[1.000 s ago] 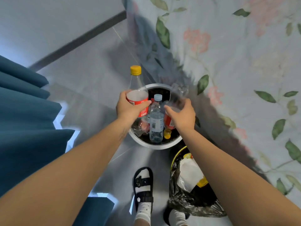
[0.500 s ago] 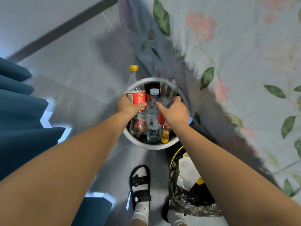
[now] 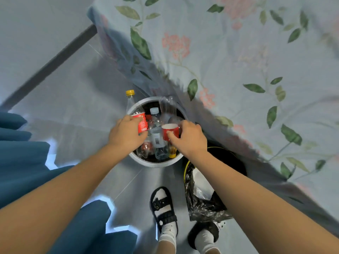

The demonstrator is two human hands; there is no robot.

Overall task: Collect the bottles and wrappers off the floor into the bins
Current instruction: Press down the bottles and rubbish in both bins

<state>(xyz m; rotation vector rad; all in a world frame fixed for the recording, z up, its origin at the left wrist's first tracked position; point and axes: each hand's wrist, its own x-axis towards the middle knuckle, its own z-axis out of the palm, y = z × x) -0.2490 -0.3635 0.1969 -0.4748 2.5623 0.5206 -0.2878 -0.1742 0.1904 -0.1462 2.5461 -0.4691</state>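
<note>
White round bin [image 3: 156, 163] stands on the grey tiled floor [image 3: 73, 99], against the hanging edge of the floral bedspread [image 3: 238, 61]; it is packed with upright bottles. Left hand [image 3: 126, 133], grip closed around the red label of a clear bottle with a yellow cap [image 3: 134, 107]; its neck leans out over the bin's far-left rim, its base is inside the bin. Right hand [image 3: 190, 138], grip closed on a second clear red-labelled bottle [image 3: 169, 116], thumb across the label, neck toward the bed; cap not discernible. Between the two hands: a clear water bottle with a pale blue cap [image 3: 156, 132], upright in the bin, barcode facing the camera. A yellow cap [image 3: 172, 154] shows low in the bin below the right hand. Second bin, lined with a black bag [image 3: 201, 208], sits just beside the white bin on its near-right side, pale wrappers [image 3: 200, 182] inside. Sandalled feet in white socks [image 3: 165, 209] are on the floor near it. Teal curtain [image 3: 22, 162] along the left.
</note>
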